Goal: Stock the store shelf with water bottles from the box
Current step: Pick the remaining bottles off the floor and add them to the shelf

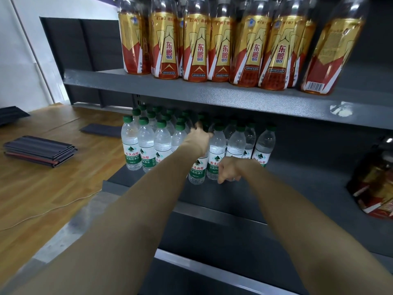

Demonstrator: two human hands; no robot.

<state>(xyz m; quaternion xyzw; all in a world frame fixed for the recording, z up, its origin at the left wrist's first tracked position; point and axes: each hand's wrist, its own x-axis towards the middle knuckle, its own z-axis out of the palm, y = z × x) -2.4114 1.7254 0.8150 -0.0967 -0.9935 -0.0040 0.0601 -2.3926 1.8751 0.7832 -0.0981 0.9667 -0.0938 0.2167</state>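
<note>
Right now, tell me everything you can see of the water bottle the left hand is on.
The water bottle is clear plastic with a green and white label printed in white characters. It stands about upright, perhaps slightly tilted, at the front of the lower shelf, ahead of its neighbours. The left hand covers its top and shoulder, so its cap is hidden; the fingers reach past it, and whether they grip it is unclear. The right hand rests at the base of the bottle beside it.

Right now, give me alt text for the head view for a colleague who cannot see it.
Both bare arms reach into a dark grey shelf packed with green-capped water bottles: the left hand stretches among the bottle tops, the right hand closes around a front bottle low down. Gold-and-red drink bottles line the shelf above; wooden floor lies to the left.
</note>
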